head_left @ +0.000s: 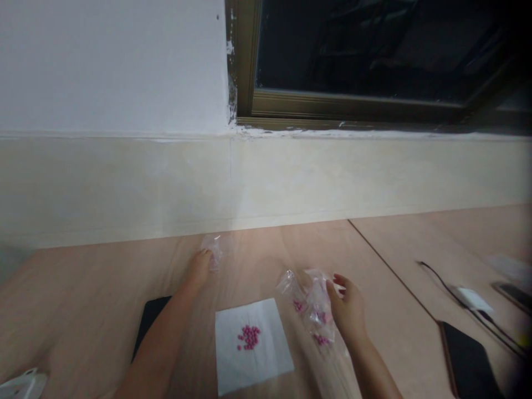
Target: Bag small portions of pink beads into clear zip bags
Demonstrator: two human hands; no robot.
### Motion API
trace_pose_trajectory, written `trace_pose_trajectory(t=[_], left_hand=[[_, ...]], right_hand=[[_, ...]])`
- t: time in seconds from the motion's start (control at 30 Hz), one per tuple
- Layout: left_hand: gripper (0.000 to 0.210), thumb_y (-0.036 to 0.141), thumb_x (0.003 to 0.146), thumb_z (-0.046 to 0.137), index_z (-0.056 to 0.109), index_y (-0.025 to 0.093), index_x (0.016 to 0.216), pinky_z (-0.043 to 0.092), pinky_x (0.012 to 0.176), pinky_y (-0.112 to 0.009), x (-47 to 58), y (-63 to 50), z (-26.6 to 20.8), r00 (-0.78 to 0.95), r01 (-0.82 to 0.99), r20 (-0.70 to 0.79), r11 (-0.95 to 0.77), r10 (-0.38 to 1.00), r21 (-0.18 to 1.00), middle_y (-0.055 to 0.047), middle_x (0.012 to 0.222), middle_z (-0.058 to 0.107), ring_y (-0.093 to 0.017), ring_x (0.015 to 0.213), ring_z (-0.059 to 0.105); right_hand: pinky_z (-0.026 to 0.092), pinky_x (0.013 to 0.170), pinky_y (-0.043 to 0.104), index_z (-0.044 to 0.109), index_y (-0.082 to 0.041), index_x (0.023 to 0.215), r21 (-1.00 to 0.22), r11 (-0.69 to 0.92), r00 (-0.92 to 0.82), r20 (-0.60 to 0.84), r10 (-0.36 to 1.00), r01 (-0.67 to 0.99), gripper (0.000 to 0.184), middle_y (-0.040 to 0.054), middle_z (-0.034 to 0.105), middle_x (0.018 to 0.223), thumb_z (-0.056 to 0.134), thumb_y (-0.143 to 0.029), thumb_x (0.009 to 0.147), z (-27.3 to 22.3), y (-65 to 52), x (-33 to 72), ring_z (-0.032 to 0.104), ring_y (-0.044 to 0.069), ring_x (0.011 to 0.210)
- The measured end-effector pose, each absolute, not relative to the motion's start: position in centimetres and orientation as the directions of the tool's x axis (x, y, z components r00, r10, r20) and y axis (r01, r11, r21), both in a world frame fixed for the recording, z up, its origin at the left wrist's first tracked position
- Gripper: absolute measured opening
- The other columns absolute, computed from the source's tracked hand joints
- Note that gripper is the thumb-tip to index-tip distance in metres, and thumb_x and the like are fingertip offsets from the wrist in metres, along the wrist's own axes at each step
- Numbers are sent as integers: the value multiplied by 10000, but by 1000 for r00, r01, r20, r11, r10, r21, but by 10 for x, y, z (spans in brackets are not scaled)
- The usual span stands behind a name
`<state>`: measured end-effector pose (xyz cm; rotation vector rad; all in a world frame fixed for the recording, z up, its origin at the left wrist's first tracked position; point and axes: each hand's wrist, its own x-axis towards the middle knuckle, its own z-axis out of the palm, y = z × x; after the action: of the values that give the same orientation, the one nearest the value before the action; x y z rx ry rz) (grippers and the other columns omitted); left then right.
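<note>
At the back left, my left hand point(203, 265) has its fingers closed on a small clear plastic bag point(215, 244) by the wall. My right hand point(348, 303) is beside several clear plastic bags point(319, 296), its thumb and fingers apart. Small pink round pieces point(321, 339) show inside those bags; whether they are beads or tablets I cannot tell. Between my two arms lies a white paper square point(272, 354) with a loose cluster of the same pink pieces point(250, 337) on it.
A dark flat object point(150, 316) lies partly under my left forearm. On the right are a black phone-like slab point(469, 357), a white box point(474, 299) with a dark cable point(440, 280), and another dark device point(513, 295). A pale wall point(124, 188) borders the table's back.
</note>
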<state>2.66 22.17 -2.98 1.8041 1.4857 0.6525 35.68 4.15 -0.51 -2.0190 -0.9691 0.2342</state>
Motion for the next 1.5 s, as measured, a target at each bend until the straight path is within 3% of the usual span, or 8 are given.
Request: trace_pose_trajectory(t=[0.2, 0.4, 0.57, 0.83, 1.0, 1.17, 1.33, 1.5], left_hand=[[90, 108, 617, 501, 560, 160, 575, 399, 693, -296, 19, 224, -15, 214, 648, 30, -165, 976, 743, -36, 659, 577, -186, 709, 532], [101, 241, 709, 520, 560, 157, 749, 432, 670, -272, 29, 160, 31, 230, 557, 52, -175, 972, 812, -21, 728, 585, -148, 682, 547], [114, 267, 734, 540, 531, 155, 712, 417, 583, -222, 47, 65, 51, 507, 343, -173, -14, 845, 939, 8, 626, 577, -115, 604, 537], [172, 279, 698, 598, 501, 144, 651, 375, 508, -202, 43, 9, 35, 591, 329, -408, 253, 696, 910, 44, 551, 510, -95, 527, 491], [144, 276, 741, 548, 540, 145, 683, 386, 530, -210, 36, 5, 35, 638, 425, -408, 143, 654, 894, 22, 613, 546, -116, 575, 529], [171, 300, 771, 510, 587, 153, 728, 396, 578, -214, 38, 4, 34, 674, 476, -310, -74, 671, 876, -5, 704, 572, -127, 637, 529], [222, 290, 813, 435, 596, 144, 770, 403, 579, -209, 43, 8, 38, 692, 491, -335, -77, 639, 868, -12, 704, 590, -124, 634, 537], [248, 275, 821, 398, 553, 132, 691, 384, 530, -194, 39, 15, 36, 683, 497, -379, -16, 624, 868, 17, 599, 548, -97, 544, 515]], right_hand=[[425, 591, 298, 552, -146, 910, -915, -243, 661, 34, 750, 322, 377, 93, 580, 861, 492, -461, 711, 20, 32, 327, 531, 189, 709], [409, 567, 252, 578, -166, 767, -980, -173, 302, -136, 944, 100, 292, 33, 592, 711, 568, -447, 689, 51, 26, 250, 542, 151, 643], [392, 478, 204, 570, -159, 693, -973, -228, -89, -229, 969, 24, 304, -8, 552, 590, 526, -458, 727, 53, 13, 197, 495, 90, 498], [329, 335, 184, 585, -171, 580, -883, -469, -392, -438, 809, 19, 287, -32, 518, 432, 529, -414, 724, 37, -18, 200, 480, 93, 357], [393, 357, 219, 557, -175, 555, -848, -530, -405, -494, 770, 26, 260, -29, 546, 435, 534, -386, 705, 37, -21, 207, 521, 117, 383], [353, 303, 199, 555, -172, 574, -840, -539, -317, -527, 788, 56, 239, -20, 551, 452, 578, -387, 674, 37, -19, 206, 493, 104, 341], [327, 278, 176, 516, -165, 588, -842, -532, -310, -530, 789, 85, 263, -35, 507, 444, 584, -399, 687, 29, -15, 207, 433, 72, 316], [314, 295, 163, 498, -169, 629, -834, -526, -383, -546, 745, 166, 210, -52, 490, 467, 564, -348, 717, 30, -13, 219, 411, 56, 329]])
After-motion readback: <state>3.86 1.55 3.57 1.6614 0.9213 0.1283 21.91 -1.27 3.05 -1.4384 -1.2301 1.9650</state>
